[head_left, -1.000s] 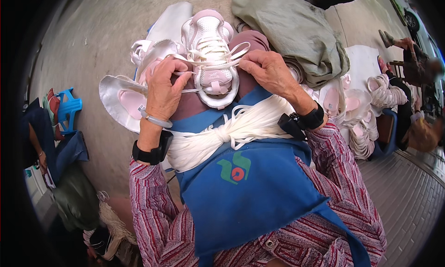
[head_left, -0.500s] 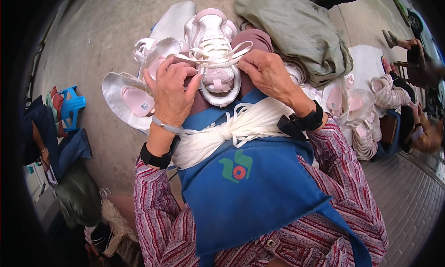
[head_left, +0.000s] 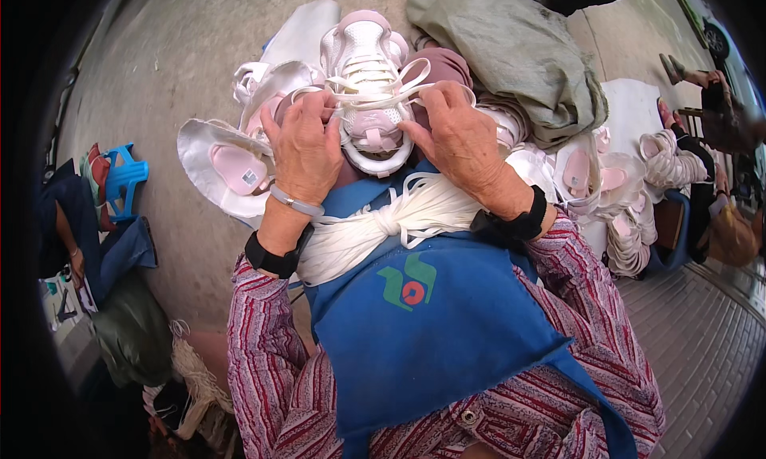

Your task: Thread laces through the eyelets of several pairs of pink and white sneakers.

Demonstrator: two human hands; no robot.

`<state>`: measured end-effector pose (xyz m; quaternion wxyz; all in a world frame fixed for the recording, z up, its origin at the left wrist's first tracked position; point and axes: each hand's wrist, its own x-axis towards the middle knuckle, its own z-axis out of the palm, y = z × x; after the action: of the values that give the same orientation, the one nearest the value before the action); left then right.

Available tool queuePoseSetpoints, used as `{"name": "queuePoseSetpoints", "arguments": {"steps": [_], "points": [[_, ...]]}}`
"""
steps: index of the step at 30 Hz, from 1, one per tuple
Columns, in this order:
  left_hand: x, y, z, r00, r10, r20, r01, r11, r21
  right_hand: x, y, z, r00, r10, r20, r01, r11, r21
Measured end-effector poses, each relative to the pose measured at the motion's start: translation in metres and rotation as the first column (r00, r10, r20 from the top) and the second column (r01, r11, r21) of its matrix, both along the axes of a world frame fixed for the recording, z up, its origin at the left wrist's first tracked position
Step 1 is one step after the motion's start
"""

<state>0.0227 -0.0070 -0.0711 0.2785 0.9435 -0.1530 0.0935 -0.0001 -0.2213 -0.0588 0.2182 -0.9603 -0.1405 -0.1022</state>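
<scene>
The shoe point(head_left: 367, 68) is propped across the knees point(head_left: 448, 66), its toe pointed away and its opening turned toward the body, presumably so that the lacing lies face up and within equal reach of both hands. No worktop is used; the lap serves instead. The white lace point(head_left: 369, 102) is spread sideways over the tongue, with a loop standing up at the right. Its left part is clamped in the bent fingers of the left hand point(head_left: 305, 144). At the right hand point(head_left: 467, 144), the thumb is set apart from the index finger, near the shoe's rim, and the lace passes beneath the fingers; whether it is pinched there cannot be told.

A bundle point(head_left: 389, 222) of white laces, knotted in the middle, is laid over the blue apron point(head_left: 415, 331), likely so that spares are close by. Loose uppers point(head_left: 233, 168) are fanned beside the left knee, perhaps for easy picking. More uppers are stacked point(head_left: 626, 240) at the right, near a white sheet point(head_left: 626, 100), and a grey-green sack point(head_left: 511, 60) is heaped by the right knee.

The floor point(head_left: 152, 124) is plain and greyish-brown, with narrow paving point(head_left: 686, 331) at the lower right. A blue stool point(head_left: 124, 184) is placed at the left, beside another seated person point(head_left: 64, 212). Other people and a car wheel point(head_left: 716, 40) are seen at the right edge.
</scene>
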Motion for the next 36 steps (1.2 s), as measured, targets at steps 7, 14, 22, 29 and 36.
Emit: {"name": "queuePoseSetpoints", "arguments": {"steps": [7, 14, 22, 29, 36], "points": [[0.000, -0.005, 0.007, 0.964, -0.190, 0.185, 0.128, 0.944, 0.303, 0.000, 0.008, -0.009, 1.000, 0.002, -0.017, -0.004, 0.993, -0.120], [0.002, -0.009, 0.020, 0.939, -0.227, 0.257, 0.150, 0.946, 0.287, 0.004, 0.010, -0.015, 0.996, 0.060, -0.073, -0.063, 0.997, -0.041], [-0.011, -0.042, 0.016, 0.955, -0.199, -0.222, 0.073, 0.879, -0.472, 0.006, 0.006, -0.021, 0.993, 0.085, -0.080, -0.074, 0.989, 0.131], [-0.001, -0.048, 0.004, 0.962, -0.194, -0.190, 0.120, 0.932, -0.343, 0.017, -0.002, -0.022, 0.983, 0.174, -0.053, -0.149, 0.938, 0.312], [0.004, -0.062, 0.004, 0.982, -0.178, -0.060, 0.174, 0.982, -0.075, 0.010, -0.002, -0.020, 0.986, 0.128, -0.108, -0.084, 0.935, 0.346]]}}
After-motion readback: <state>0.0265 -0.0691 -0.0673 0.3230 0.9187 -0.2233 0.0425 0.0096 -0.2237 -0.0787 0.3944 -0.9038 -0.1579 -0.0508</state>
